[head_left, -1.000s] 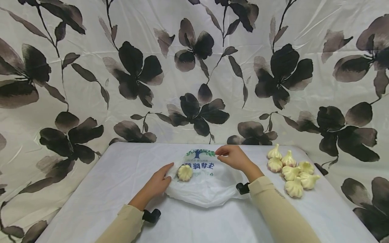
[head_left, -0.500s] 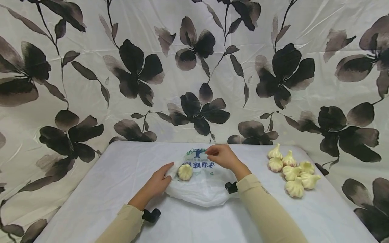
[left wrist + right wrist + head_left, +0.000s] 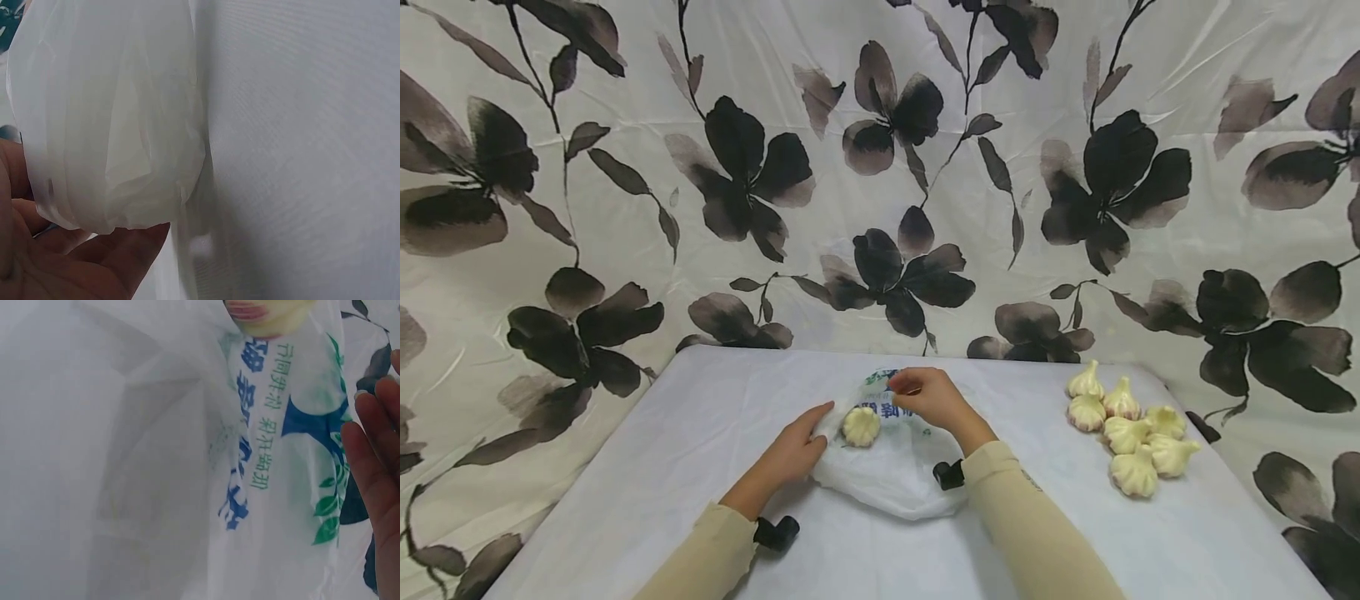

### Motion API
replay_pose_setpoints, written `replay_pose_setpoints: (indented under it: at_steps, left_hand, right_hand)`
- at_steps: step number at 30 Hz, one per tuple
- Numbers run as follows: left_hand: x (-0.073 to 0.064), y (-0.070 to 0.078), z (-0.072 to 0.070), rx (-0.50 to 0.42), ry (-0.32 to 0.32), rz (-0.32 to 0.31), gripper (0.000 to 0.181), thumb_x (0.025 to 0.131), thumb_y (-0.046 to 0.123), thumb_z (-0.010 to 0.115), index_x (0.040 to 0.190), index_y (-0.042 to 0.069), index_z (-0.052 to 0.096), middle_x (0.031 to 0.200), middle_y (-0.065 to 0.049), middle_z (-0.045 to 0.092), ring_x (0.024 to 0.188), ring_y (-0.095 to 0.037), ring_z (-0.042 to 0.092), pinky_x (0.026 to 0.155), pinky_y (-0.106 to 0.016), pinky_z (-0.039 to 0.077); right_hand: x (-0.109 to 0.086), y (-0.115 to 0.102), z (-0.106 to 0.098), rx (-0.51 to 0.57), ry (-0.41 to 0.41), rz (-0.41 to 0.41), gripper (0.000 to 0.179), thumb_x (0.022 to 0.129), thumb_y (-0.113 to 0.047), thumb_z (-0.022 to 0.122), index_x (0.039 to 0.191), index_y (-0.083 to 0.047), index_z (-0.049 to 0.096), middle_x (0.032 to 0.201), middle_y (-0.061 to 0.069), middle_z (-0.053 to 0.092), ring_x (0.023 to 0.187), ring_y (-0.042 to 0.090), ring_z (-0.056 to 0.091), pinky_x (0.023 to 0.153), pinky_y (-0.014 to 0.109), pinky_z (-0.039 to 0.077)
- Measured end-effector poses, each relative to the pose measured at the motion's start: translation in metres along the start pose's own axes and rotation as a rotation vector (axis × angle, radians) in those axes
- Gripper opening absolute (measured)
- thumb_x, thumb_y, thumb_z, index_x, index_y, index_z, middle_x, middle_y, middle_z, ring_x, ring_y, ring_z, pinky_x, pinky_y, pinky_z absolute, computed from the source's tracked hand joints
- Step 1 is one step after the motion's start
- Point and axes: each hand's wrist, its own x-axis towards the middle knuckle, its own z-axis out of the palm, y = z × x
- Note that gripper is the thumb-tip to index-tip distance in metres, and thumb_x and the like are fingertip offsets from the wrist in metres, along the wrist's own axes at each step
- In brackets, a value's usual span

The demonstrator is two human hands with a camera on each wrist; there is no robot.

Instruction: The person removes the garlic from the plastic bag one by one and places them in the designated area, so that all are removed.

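A white plastic bag [image 3: 887,479] with a printed blue and green tree and lettering lies mid-table. My left hand [image 3: 793,448] grips its left edge; in the left wrist view the bag film [image 3: 125,125] runs between thumb and fingers. One garlic bulb [image 3: 861,427] shows at the bag's left part, beside that hand. Whether it sits on or in the bag I cannot tell. Over the bag's upper right print hovers my right hand [image 3: 936,402], its fingers bent in the head view. In the right wrist view the fingers [image 3: 369,469] look fairly straight, with nothing seen between them.
Several garlic bulbs [image 3: 1126,433] lie in a cluster toward the table's right edge. The table [image 3: 685,467] has a white cover. Behind its far edge hangs a floral cloth [image 3: 737,275]. Each wrist carries a black camera.
My right hand has moved left across the bag, covering more of its print. The left hand and the single garlic bulb stay nearly in place. The view has shifted slightly.
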Motion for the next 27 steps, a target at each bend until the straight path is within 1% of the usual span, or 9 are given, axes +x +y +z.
replay_pose_setpoints:
  at_steps: [4,7,12,17,21,24,27]
  left_hand:
    - [-0.002,-0.002,0.001,0.003,-0.005,-0.002,0.057,0.095,0.011,0.041,0.151,0.009,0.033,0.156,-0.015,0.033,0.144,-0.037,0.03,0.117,-0.055,0.028]
    - [-0.001,-0.002,0.002,0.0,0.0,0.006,0.057,0.095,0.011,0.041,0.151,0.009,0.033,0.156,-0.016,0.033,0.144,-0.037,0.031,0.117,-0.055,0.028]
    - [0.0,-0.002,0.001,-0.004,-0.004,0.012,0.057,0.095,0.011,0.041,0.151,0.009,0.033,0.156,-0.016,0.033,0.144,-0.038,0.031,0.117,-0.055,0.028]
    - [-0.001,-0.002,-0.001,-0.009,-0.003,0.013,0.057,0.095,0.012,0.041,0.151,0.01,0.032,0.156,-0.016,0.033,0.144,-0.038,0.031,0.116,-0.056,0.028]
    - [-0.002,-0.001,0.0,-0.014,-0.006,0.006,0.057,0.095,0.014,0.041,0.152,0.011,0.032,0.156,-0.015,0.033,0.144,-0.037,0.031,0.117,-0.055,0.028]
    - [-0.004,-0.001,0.001,-0.013,-0.008,0.0,0.057,0.095,0.013,0.041,0.151,0.011,0.033,0.156,-0.015,0.033,0.144,-0.037,0.031,0.117,-0.055,0.028]
    - [-0.004,0.0,0.0,-0.017,-0.007,0.003,0.056,0.095,0.013,0.041,0.151,0.011,0.033,0.156,-0.015,0.034,0.144,-0.036,0.031,0.117,-0.055,0.028]
  right_hand:
    - [-0.002,-0.001,0.009,0.042,-0.056,-0.003,0.027,0.087,-0.013,0.069,0.113,-0.006,0.07,0.112,0.01,0.07,0.101,0.022,0.067,0.082,0.032,0.058]
    - [-0.002,-0.004,0.013,0.043,-0.089,-0.037,0.027,0.085,-0.012,0.071,0.112,-0.006,0.07,0.11,0.011,0.07,0.1,0.023,0.067,0.083,0.032,0.057]
    - [0.001,-0.009,0.018,-0.007,-0.137,-0.103,0.029,0.082,-0.014,0.075,0.111,-0.009,0.071,0.106,0.008,0.072,0.101,0.024,0.068,0.089,0.032,0.056]
    - [0.001,-0.017,0.022,-0.031,-0.178,-0.156,0.028,0.083,-0.015,0.075,0.111,-0.011,0.072,0.106,0.004,0.073,0.099,0.023,0.068,0.084,0.027,0.056]
    - [0.0,-0.019,0.026,-0.042,-0.179,-0.176,0.024,0.085,-0.016,0.073,0.109,-0.011,0.073,0.103,0.001,0.073,0.093,0.015,0.066,0.078,0.022,0.055]
    - [-0.002,-0.019,0.029,-0.067,-0.163,-0.157,0.019,0.087,-0.018,0.071,0.105,-0.013,0.074,0.101,-0.001,0.073,0.089,0.009,0.063,0.076,0.02,0.053]
    - [-0.002,-0.019,0.029,-0.09,-0.145,-0.142,0.016,0.087,-0.018,0.07,0.103,-0.014,0.074,0.099,-0.002,0.073,0.087,0.007,0.063,0.076,0.021,0.053]
